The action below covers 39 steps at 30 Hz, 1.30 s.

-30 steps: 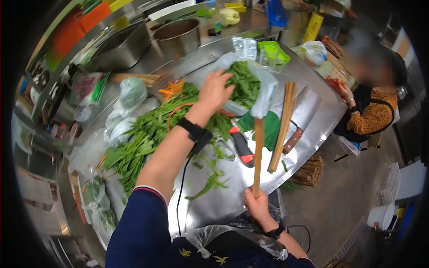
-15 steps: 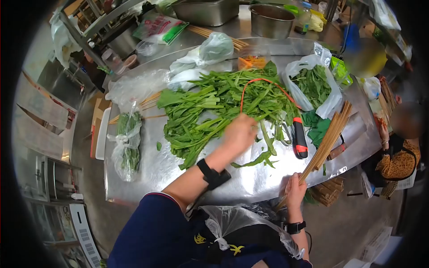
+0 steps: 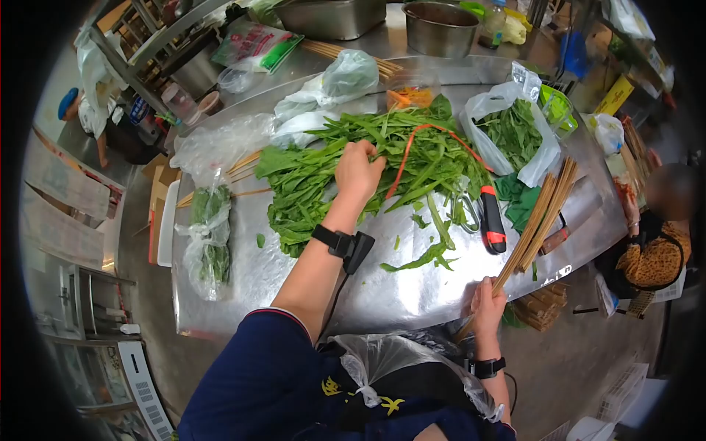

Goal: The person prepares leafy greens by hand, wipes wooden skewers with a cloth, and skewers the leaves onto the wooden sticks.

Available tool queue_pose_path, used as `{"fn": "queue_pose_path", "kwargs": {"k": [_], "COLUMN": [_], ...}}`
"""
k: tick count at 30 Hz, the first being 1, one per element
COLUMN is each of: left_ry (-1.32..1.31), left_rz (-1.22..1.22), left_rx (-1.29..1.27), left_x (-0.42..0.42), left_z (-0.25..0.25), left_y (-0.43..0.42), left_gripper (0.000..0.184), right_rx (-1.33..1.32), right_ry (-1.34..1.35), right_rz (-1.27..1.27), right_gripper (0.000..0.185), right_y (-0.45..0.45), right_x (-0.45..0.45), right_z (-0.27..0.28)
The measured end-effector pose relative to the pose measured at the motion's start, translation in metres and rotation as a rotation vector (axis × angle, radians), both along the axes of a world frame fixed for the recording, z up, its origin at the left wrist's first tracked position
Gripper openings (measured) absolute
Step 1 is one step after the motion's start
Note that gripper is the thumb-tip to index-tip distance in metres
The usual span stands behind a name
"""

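My left hand [image 3: 358, 173] is on the pile of leafy greens [image 3: 294, 198], its fingers curled around some stems and leaves; the fingertips are partly hidden among them. Low at the table's front edge, my right hand [image 3: 487, 305] grips a bundle of thin bamboo skewers [image 3: 543, 213] that slants up to the right. An orange-red cord [image 3: 406, 158] lies across the greens. Beside the pile rests a black and red handle [image 3: 493, 220] with a metal clip [image 3: 465, 214] next to it. Loose leaf strips [image 3: 423, 257] lie in front of the pile.
A plastic bag of leaves [image 3: 515, 132] stands at the back right, a tied bag of greens [image 3: 211, 242] at the left. A tub of orange pieces [image 3: 412, 95] and a steel pot [image 3: 441, 29] are behind. One person [image 3: 654, 250] sits right; another [image 3: 88, 121] is far left.
My left hand has moved up and left, from the pile's front edge onto the greens. The cord's near end has shifted slightly. My right hand keeps its hold on the skewers.
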<state>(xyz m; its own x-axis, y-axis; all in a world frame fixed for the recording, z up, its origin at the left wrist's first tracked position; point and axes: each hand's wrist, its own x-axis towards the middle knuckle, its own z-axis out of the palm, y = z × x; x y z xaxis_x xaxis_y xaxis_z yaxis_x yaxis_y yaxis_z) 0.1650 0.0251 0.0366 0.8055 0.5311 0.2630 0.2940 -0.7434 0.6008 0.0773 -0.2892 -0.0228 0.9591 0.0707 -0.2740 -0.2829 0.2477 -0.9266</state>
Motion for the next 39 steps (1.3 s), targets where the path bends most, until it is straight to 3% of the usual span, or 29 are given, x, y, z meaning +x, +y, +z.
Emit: {"fn": "queue_pose_path", "kwargs": {"k": [1, 3, 4, 5, 7, 15, 19, 21, 22, 25, 29, 31, 33, 36, 39], "left_ry": [0.006, -0.296, -0.451, -0.449, -0.680, -0.679, -0.547, -0.465, -0.416, -0.320, -0.245, -0.313, -0.236, -0.060, -0.230], "left_rz": [0.002, -0.170, -0.185, -0.195, -0.230, -0.243, -0.276, -0.478, -0.478, -0.434, -0.488, -0.523, -0.478, -0.548, -0.553], "left_rx": [0.003, -0.728, -0.908, -0.909, -1.279, -1.550, -1.633, -1.799, -1.796, -1.838, -1.760, -1.818, -2.047, -1.927, -1.878], "left_x": [-0.001, 0.003, 0.001, -0.003, -0.011, -0.031, -0.036, -0.038, -0.039, -0.041, -0.050, -0.066, -0.087, -0.109, -0.111], "left_z": [-0.002, -0.006, 0.004, 0.015, 0.037, 0.057, 0.036, 0.018, 0.026, 0.030, 0.026, 0.032, 0.039, 0.003, 0.007], "left_y": [0.003, 0.009, 0.001, -0.005, -0.010, 0.002, 0.003, 0.002, -0.010, -0.031, -0.045, -0.058, -0.075, -0.089, -0.086], "left_gripper": [0.022, 0.020, 0.017, 0.017, 0.016, 0.020, 0.024, 0.022, 0.024, 0.027, 0.032, 0.037, 0.038, 0.042, 0.036], "right_rx": [-0.025, -0.010, 0.003, 0.004, 0.014, -0.026, -0.088, -0.168, -0.299, -0.116, -0.021, -0.024, 0.063, 0.103, 0.013], "right_ry": [0.012, 0.011, 0.003, 0.000, 0.012, -0.020, 0.033, 0.021, -0.155, -0.251, -0.121, -0.016, -0.012, -0.059, -0.048], "right_rz": [-0.006, 0.005, 0.012, 0.003, -0.006, 0.010, -0.014, 0.023, 0.029, 0.139, 0.304, 0.358, 0.238, 0.358, 0.426], "right_gripper": [0.020, 0.020, 0.020, 0.020, 0.020, 0.018, 0.014, 0.025, 0.031, 0.048, 0.040, 0.037, 0.031, 0.028, 0.027], "right_y": [0.001, 0.000, -0.002, -0.002, -0.002, -0.004, 0.003, 0.011, 0.014, 0.033, 0.049, 0.057, 0.064, 0.074, 0.072], "right_x": [-0.001, -0.001, 0.000, 0.000, -0.001, 0.004, 0.001, 0.002, 0.007, 0.011, 0.008, 0.005, 0.003, -0.005, -0.015], "right_z": [0.003, -0.001, -0.002, -0.004, -0.005, -0.011, 0.006, 0.036, 0.031, 0.077, 0.071, 0.068, 0.064, 0.061, 0.059]}}
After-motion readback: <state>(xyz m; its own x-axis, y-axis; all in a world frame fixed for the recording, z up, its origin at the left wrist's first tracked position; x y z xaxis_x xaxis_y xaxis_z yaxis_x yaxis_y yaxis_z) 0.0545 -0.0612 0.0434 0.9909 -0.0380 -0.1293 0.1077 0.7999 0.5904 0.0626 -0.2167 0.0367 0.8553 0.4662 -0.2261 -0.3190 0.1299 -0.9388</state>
